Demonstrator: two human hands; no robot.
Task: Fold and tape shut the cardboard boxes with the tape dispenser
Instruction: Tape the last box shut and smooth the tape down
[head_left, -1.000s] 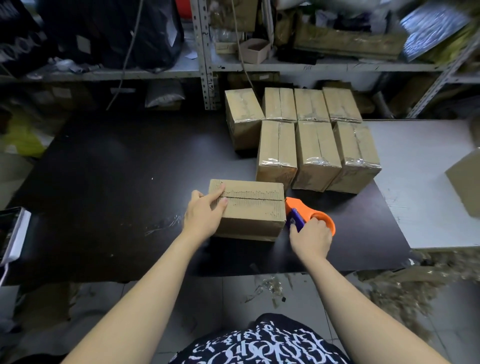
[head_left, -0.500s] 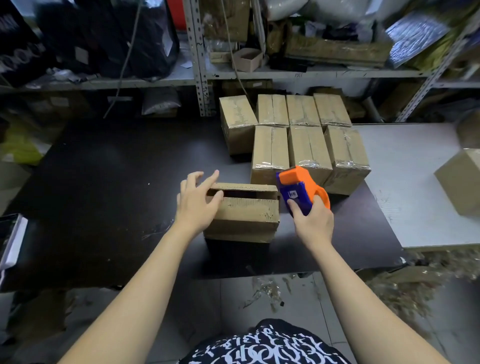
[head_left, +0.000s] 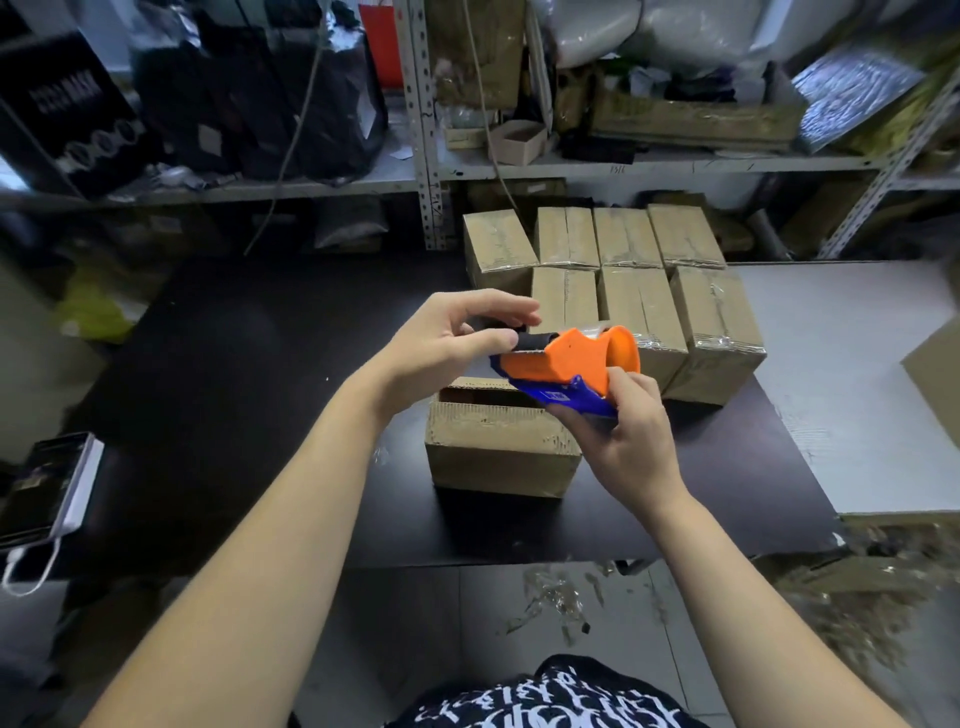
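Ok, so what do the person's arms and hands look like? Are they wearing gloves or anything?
No gloves. The left hand and right hand are bare, with no rings, watch or bracelet in view. Both forearms are bare too, with no sleeves showing. The only clothing visible is a black fabric top with white lettering at the bottom edge.

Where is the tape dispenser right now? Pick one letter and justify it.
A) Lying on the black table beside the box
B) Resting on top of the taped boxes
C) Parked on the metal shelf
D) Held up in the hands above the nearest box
D: the right hand grips the tape dispenser by its blue handle, raised over the cardboard box, while the left hand pinches its front end.
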